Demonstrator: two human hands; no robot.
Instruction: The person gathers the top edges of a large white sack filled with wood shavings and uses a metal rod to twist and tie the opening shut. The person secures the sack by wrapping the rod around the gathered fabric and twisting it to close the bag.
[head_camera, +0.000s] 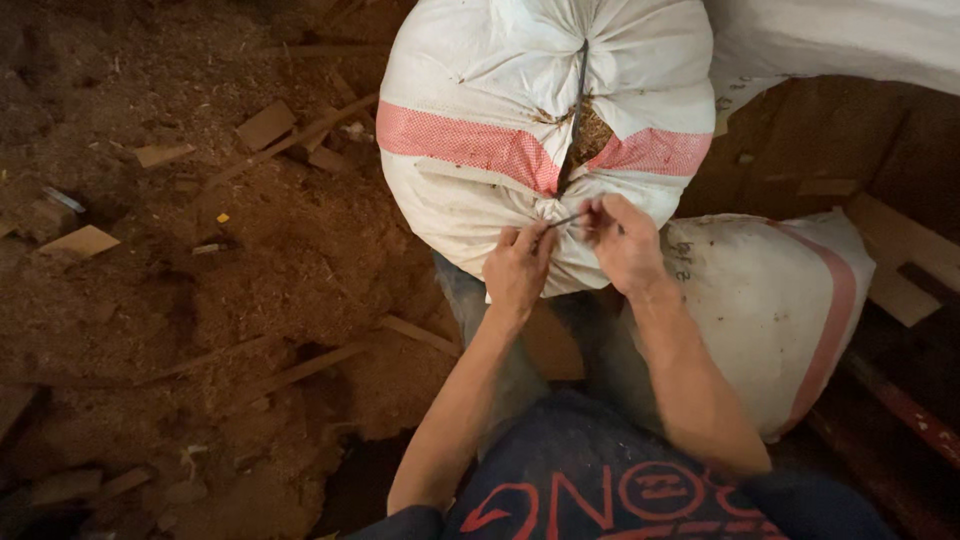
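Both hands meet at the near end of a white sack's (470, 90) gathered mouth: the left hand (517, 268) and right hand (622, 243) each pinch a dark cord (566, 219), apparently running straight away along the seam.

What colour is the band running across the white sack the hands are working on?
The band on the sack is pinkish-red with a fine mesh-like weave, seen in the head view.

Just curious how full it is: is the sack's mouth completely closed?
No, the white sack gapes along its dark cord, showing brown sawdust inside.
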